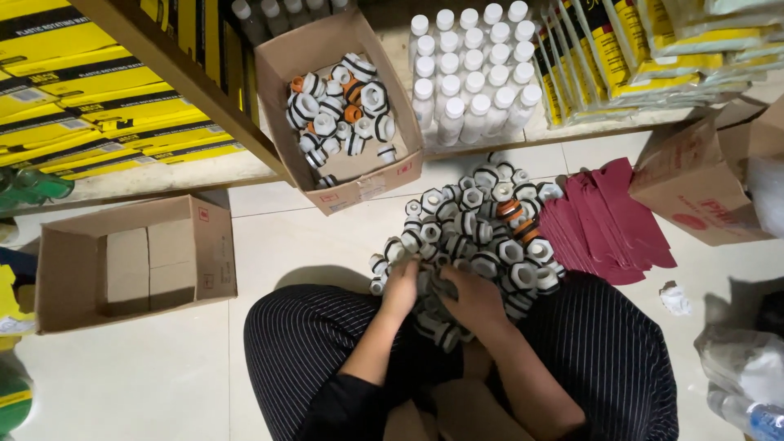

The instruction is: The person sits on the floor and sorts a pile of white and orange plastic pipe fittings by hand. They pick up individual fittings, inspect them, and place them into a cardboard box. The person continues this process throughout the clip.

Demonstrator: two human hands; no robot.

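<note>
A heap of white plastic pipe fittings (478, 229) with black rings, a few with orange bands, lies on the tiled floor in front of my knees. My left hand (400, 287) rests on the near left edge of the heap, fingers curled among the fittings. At the heap's near side my right hand (472, 296) closes around some of them. A cardboard box (384, 175) partly filled with the same fittings (339, 106) leans against the shelf beyond the heap.
An open cardboard box (73, 286) holding small cartons sits on the floor at left. Dark red flat cards (608, 224) fan out right of the heap, beside another cardboard box (702, 175). White bottles (474, 73) and yellow packages (98, 106) fill the low shelf.
</note>
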